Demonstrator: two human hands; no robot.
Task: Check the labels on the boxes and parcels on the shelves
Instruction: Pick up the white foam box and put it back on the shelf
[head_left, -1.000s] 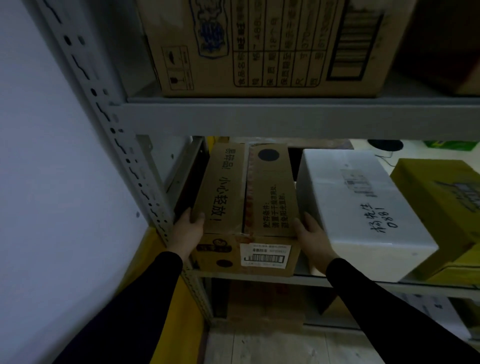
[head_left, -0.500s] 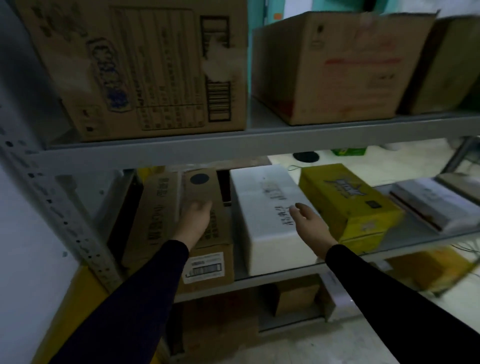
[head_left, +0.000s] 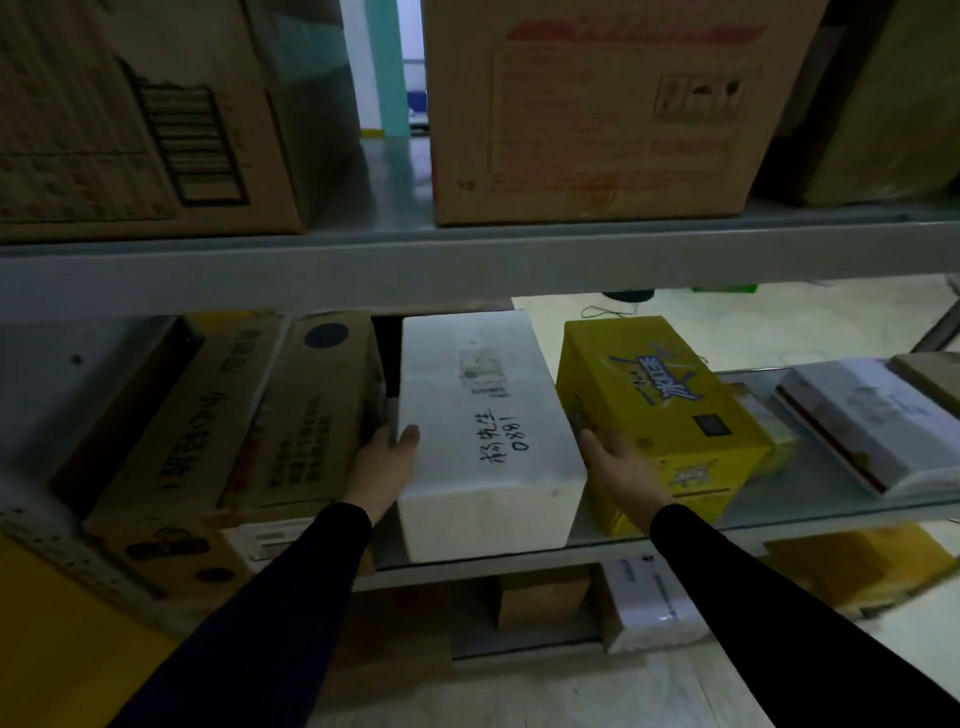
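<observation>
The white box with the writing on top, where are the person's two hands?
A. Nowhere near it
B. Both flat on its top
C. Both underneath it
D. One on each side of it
D: the left hand is on the left side of the white box, thumb over its top edge, and the right hand is at its right side, next to the yellow box.

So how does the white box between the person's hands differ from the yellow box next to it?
The white box is plain, with dark handwriting and a faded label on top; the yellow box carries printed graphics. The white box lies square to the shelf edge, while the yellow box sits askew. The left hand touches the white box's side, with the thumb on its top edge; the right hand lies between the two boxes. Both rest flat on the same shelf.
</observation>
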